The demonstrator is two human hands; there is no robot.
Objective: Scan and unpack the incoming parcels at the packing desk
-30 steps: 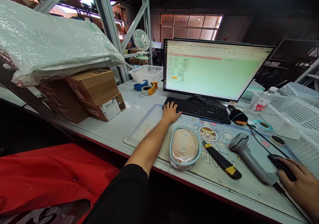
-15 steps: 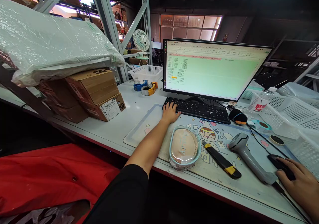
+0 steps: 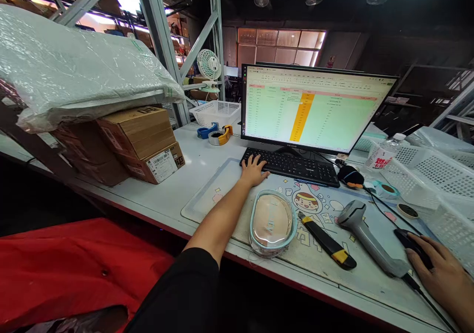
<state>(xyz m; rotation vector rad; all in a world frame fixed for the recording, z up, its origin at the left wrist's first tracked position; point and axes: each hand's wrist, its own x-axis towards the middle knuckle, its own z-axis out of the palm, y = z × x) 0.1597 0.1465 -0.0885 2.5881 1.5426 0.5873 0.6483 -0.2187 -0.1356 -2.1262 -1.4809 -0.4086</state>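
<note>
Nearest: see-through oval case with pale-blue trim [image 3: 273, 218] on the white desk [image 3: 163, 194], just on the near side of the left grip [image 3: 254, 172]; something beige inside. White perforated plastic baskets [image 3: 440, 167] beyond the right grip [image 3: 439, 266], contents hard to make out. Clear plastic bottle with red-and-white label [image 3: 380, 159] beside them, fill level unclear. Brown cardboard boxes [image 3: 137, 135] stacked well left of the left grip, contents hidden. White slotted basket [image 3: 218, 117] farther past that grip.

Right grip: curved over the black mouse [image 3: 404, 238], closed on it. Left grip: palm down, fingers apart on the left end of the black keyboard [image 3: 296, 165], arm stretched out.

Mouse mostly hidden under the right grip; right wrist cut off at frame edge. Text on the black-framed monitor [image 3: 333, 115] past the keyboard too small to read.
</note>
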